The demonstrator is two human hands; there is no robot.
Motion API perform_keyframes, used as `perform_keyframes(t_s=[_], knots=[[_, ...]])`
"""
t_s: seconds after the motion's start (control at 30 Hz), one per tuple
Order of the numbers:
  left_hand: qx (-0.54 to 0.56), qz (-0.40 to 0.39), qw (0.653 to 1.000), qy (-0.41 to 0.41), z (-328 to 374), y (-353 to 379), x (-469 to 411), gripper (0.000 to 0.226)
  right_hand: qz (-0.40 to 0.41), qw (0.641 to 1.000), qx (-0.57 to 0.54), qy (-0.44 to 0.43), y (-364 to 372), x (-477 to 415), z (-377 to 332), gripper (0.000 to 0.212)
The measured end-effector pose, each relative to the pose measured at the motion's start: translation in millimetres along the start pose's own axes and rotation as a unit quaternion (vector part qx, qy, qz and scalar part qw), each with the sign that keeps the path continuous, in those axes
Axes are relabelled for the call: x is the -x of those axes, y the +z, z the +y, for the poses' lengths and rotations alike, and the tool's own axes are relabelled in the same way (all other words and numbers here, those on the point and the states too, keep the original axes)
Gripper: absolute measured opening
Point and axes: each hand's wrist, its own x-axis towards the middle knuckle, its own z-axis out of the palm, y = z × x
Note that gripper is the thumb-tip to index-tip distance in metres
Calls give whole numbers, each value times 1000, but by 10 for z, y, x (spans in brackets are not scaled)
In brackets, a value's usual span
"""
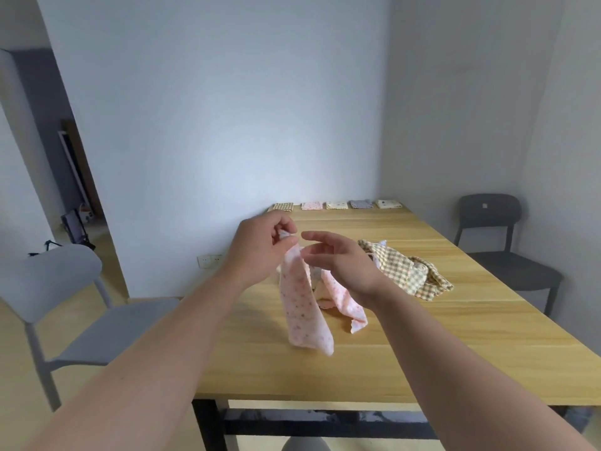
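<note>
A pink cloth with small red dots (302,307) hangs above the wooden table (422,346). My left hand (260,249) pinches its top corner between thumb and fingers. My right hand (338,262) is close beside it, fingers stretched toward the same corner, and I cannot tell whether it holds the cloth. The cloth droops in two folds, its lower ends brushing the tabletop. Part of the cloth is hidden behind my right wrist.
A crumpled yellow checked cloth (409,271) lies right of my hands. Several folded cloths (338,205) line the table's far edge by the wall. A grey chair (65,307) stands at the left, a dark chair (500,249) at the right.
</note>
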Motion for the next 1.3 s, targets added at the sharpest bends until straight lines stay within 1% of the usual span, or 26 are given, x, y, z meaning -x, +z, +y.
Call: perform_keyframes(t_s=[0.07, 0.13, 0.2, 0.27, 0.3, 0.43, 0.5, 0.6, 0.63, 0.73, 0.87, 0.93, 1.03, 1.1, 1.2, 1.3], knots=[[1, -4, 1000, 1, 23, -93, 7, 14, -7, 1000, 13, 13, 62, -8, -30, 33], [2, -7, 1000, 3, 57, -192, 19, 15, -14, 999, 22, 22, 121, -1, -65, 23], [0, -8, 1000, 8, 83, -277, 30, 14, -20, 999, 23, 14, 171, 17, -101, 14], [-7, -2, 1000, 14, 104, -356, 44, 14, -24, 1000, 14, -1, 202, 26, -149, 11], [-8, 1, 1000, 15, 111, -388, 49, 15, -22, 1000, 9, -7, 208, 23, -173, 10], [14, 2, 1000, 9, 134, -497, 73, 30, -27, 999, -18, -15, 252, 26, -300, 18], [19, 2, 1000, 15, 154, -539, 82, 31, -30, 999, -14, -20, 282, 26, -357, 21], [22, 5, 999, 37, 191, -590, 87, 29, -36, 999, 19, -16, 337, 30, -434, 34], [19, 8, 999, 42, 199, -603, 85, 28, -36, 999, 31, -20, 352, 28, -445, 32], [1, 12, 999, 42, 181, -638, 69, 25, -37, 998, 53, -27, 395, 55, -494, 6], [-44, 19, 998, 41, 110, -681, 75, 25, -41, 996, 70, -21, 393, 65, -486, 10], [-58, 12, 998, 28, 61, -699, 87, 21, -22, 997, 76, -8, 374, 55, -445, 12], [-79, -2, 997, -1, -48, -716, 113, 11, 37, 988, 148, -6, 356, 33, -421, 15], [-62, -1, 998, -24, -116, -715, 119, 7, 57, 983, 175, -17, 332, 12, -431, 17], [11, 0, 996, -87, -214, -709, 97, 14, 31, 981, 188, -25, 251, 24, -469, 29], [93, 0, 985, -146, -341, -708, 93, 34, -37, 974, 224, -1, 91, 54, -503, 32]])
